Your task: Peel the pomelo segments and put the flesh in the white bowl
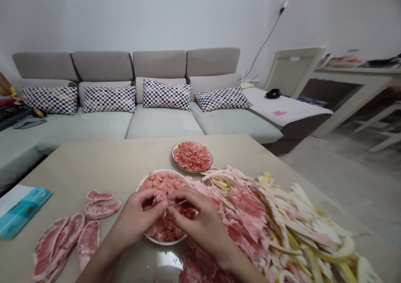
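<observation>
Both of my hands meet over a white bowl [167, 243] filled with loose pink pomelo pulp [164, 182]. My left hand [145, 212] pinches a small pale pink piece of pomelo [159, 198] between thumb and fingers. From the other side, my right hand [192, 210] is closed on the same piece, its fingertips almost touching the left ones. To the left on the table lie several pomelo segments [58, 247] with their skins on. Right of the bowl spreads a large heap of pink membranes [247, 208] and yellow-white peel strips [313, 233].
Behind the bowl stands a dark-rimmed plate [179, 165] of pink pulp. A blue tissue packet [25, 212] lies at the table's left edge. Beyond the cream table [103, 157] is a grey sofa [163, 122] with checkered cushions [167, 94]. A white chair [294, 70] stands at the right.
</observation>
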`<action>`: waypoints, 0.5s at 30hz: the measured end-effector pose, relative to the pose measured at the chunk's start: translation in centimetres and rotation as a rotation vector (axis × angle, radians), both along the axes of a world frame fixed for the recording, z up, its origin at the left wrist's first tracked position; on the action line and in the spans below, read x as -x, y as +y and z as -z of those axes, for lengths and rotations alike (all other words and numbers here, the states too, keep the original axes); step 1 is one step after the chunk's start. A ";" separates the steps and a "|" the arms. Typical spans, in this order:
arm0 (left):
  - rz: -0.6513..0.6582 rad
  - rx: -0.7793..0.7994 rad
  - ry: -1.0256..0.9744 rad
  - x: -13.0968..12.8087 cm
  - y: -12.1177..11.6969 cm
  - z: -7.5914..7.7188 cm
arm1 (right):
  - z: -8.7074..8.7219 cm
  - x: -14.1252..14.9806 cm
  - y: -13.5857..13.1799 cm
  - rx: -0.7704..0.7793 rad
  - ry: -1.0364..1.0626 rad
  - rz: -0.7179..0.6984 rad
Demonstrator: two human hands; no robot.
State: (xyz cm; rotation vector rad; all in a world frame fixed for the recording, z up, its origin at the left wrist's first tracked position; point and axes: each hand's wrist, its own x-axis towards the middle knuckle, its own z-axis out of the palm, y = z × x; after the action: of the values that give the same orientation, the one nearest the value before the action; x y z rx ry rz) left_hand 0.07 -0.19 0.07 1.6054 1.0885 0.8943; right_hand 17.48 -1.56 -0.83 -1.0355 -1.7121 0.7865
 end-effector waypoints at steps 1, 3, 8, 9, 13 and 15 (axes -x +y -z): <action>0.013 0.007 -0.002 0.1 0.0 0.0 | 0.0 0.0 0.0 -0.003 0.001 -0.006; 0.025 0.015 0.004 0.3 0.0 -0.1 | 0.1 -0.2 0.1 0.000 0.009 -0.008; -0.014 0.030 -0.021 1.2 0.4 0.0 | -0.4 -1.1 0.6 0.078 0.041 0.045; -0.022 0.039 -0.040 1.4 0.6 0.1 | -0.5 -1.2 0.7 0.103 0.044 0.047; -0.007 0.078 -0.107 1.6 1.0 0.4 | -0.7 -1.6 1.0 0.150 0.044 0.032; 0.030 0.096 -0.131 1.5 1.0 0.4 | -0.8 -1.6 1.0 0.160 0.048 0.004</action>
State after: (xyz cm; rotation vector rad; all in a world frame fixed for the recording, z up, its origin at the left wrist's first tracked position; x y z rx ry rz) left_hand -1.41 0.79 -0.33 1.4605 0.9990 0.9012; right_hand 19.13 -0.60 -0.03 -1.1183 -1.6270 0.9504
